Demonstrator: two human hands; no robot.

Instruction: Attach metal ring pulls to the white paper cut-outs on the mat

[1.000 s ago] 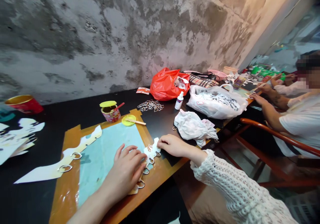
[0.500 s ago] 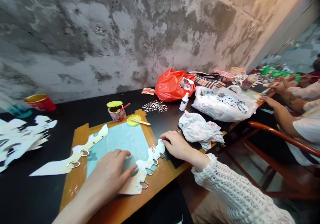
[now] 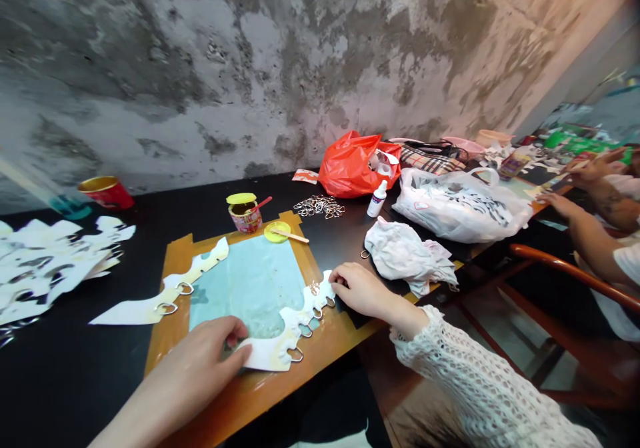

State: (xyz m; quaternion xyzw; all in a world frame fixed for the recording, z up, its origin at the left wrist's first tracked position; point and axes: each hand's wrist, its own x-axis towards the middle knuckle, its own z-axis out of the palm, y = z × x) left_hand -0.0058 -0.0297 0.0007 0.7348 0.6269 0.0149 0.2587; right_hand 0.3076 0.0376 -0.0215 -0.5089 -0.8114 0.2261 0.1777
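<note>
A white scalloped strip with several D-shaped metal rings along its near edge lies across the front right of a pale blue sheet. At its left end, my left hand has curled fingers, with the thumb at the strip's edge. My right hand pinches the far right end, close to a small cluster of metal rings on the strip. Another white strip with two rings fitted crosses the sheet's left border.
Brown tape borders the sheet. Behind stand a small tub, a yellow lid with a wooden stick, and a ring pile. A crumpled cloth, white bottle and bags lie right; cut pieces left.
My left hand has lowered from above the strip to its left end, and its fingers have closed in. My right hand stays at the other end. The view has shifted slightly left.
</note>
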